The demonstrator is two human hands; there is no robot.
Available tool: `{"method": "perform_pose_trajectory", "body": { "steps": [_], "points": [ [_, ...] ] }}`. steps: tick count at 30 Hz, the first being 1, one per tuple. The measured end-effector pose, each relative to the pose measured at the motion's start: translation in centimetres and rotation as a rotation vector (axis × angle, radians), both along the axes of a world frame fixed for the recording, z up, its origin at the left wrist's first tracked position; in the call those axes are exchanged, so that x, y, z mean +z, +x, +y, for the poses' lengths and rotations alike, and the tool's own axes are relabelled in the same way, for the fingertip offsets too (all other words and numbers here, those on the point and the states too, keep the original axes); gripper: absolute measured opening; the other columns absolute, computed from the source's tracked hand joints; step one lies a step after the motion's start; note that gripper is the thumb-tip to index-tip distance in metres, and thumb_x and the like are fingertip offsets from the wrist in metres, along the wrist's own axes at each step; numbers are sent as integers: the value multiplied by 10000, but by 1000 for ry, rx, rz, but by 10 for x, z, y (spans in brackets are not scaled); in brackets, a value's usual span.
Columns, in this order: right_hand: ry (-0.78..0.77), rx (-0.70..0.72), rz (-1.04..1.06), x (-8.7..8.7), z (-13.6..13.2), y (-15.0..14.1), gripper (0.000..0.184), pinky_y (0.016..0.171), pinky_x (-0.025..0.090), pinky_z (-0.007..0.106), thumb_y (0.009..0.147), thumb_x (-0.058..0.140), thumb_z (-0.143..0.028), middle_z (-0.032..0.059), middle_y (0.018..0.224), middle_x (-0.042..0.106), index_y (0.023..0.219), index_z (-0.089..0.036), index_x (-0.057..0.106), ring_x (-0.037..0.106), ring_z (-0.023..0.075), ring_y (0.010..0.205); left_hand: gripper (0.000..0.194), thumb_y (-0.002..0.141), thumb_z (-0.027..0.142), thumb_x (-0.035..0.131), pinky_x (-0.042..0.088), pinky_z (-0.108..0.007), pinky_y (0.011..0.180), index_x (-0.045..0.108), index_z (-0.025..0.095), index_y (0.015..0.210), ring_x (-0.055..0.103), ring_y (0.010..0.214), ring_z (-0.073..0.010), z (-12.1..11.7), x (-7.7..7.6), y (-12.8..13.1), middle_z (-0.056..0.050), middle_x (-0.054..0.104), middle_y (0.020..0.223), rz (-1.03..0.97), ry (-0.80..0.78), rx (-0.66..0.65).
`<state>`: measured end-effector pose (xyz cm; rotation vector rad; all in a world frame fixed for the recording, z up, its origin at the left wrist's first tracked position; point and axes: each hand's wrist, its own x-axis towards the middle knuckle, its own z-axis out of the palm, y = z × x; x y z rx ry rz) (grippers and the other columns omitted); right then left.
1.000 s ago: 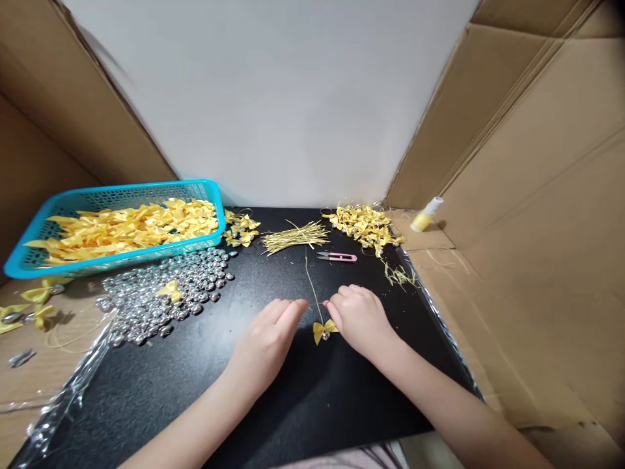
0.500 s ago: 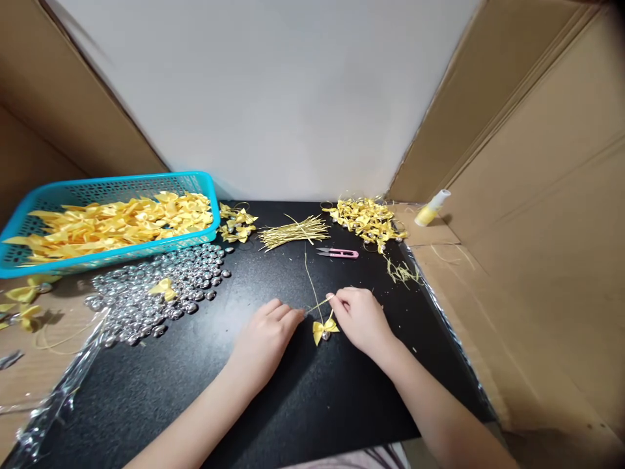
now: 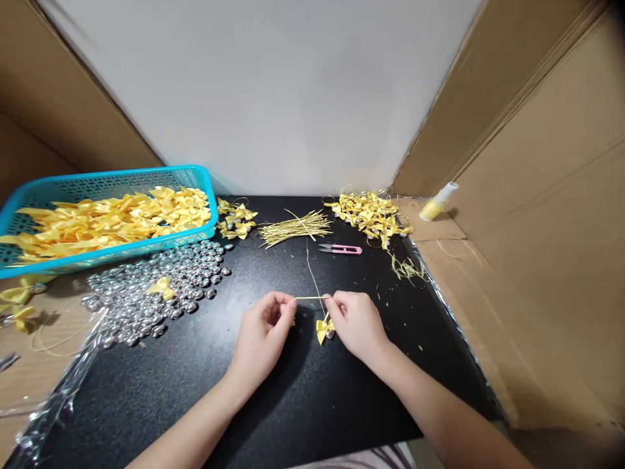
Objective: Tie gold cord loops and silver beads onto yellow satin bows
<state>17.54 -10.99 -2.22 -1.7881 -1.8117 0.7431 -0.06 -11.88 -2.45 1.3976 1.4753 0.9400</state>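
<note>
Pinched between the thumb and fingers of my left hand [image 3: 266,332] is one end of a thin gold cord [image 3: 308,298]. My right hand [image 3: 356,319] pinches the same cord a short way to the right, so it runs straight and taut between them. A yellow ribbon bow [image 3: 323,331] with a silver bell-like bead [image 3: 330,335] hangs or lies just below, beside my right fingers. Another length of cord stretches from there up the black table. Whether the cord is knotted at my right fingertips is hidden.
A blue basket [image 3: 209,228] of yellow bows stands at left, with many silver beads [image 3: 161,293] before it. Behind my hands lie a cord bundle [image 3: 295,228] and pink thread snips [image 3: 342,249]. Finished-looking bows [image 3: 366,215], cord scraps [image 3: 407,268] and a glue bottle [image 3: 438,202] are at right.
My left hand has turned, thumb now upward, and the cord between my hands has become straight and level. The bow has shifted slightly toward my right hand.
</note>
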Motion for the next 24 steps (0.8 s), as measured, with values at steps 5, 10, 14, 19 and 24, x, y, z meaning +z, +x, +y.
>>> {"method": "perform_pose_trajectory", "body": {
  "steps": [5, 10, 14, 19, 24],
  "points": [
    [65, 1, 283, -4, 0, 0, 464, 487, 195, 236, 911, 448, -385, -54, 477, 303, 525, -191, 278, 300, 82, 473, 262, 871, 435, 557, 355, -179, 501, 521, 175, 861, 430, 505, -77, -2, -3, 11, 61, 529, 588, -315, -148, -16],
    [84, -8, 413, -3, -4, -2, 453, 485, 228, 226, 920, 464, -376, -52, 488, 336, 530, -186, 334, 328, 81, 490, 241, 830, 381, 633, 396, -167, 546, 526, 168, 867, 474, 541, -67, -4, 1, 12, 26, 640, 670, -404, -176, 0],
    [69, -38, 500, -2, -7, -3, 435, 478, 260, 217, 924, 479, -394, -48, 501, 382, 552, -175, 426, 360, 81, 491, 250, 783, 345, 697, 408, -165, 556, 526, 167, 818, 488, 544, -63, -7, 3, 14, 19, 672, 679, -455, -215, -14],
    [23, -114, 677, -4, -12, -10, 372, 466, 342, 204, 889, 541, -401, -33, 525, 471, 602, -165, 524, 441, 87, 488, 278, 759, 348, 738, 427, -159, 572, 529, 166, 777, 564, 600, -73, -9, 2, 16, 16, 690, 679, -513, -248, 13],
    [-73, -229, 967, 0, -12, -16, 245, 437, 443, 199, 783, 670, -377, 3, 560, 625, 693, -151, 647, 537, 90, 441, 292, 731, 323, 775, 477, -186, 615, 526, 175, 765, 646, 664, -106, -11, 0, 16, -12, 731, 723, -582, -252, 17]
  ]
}}
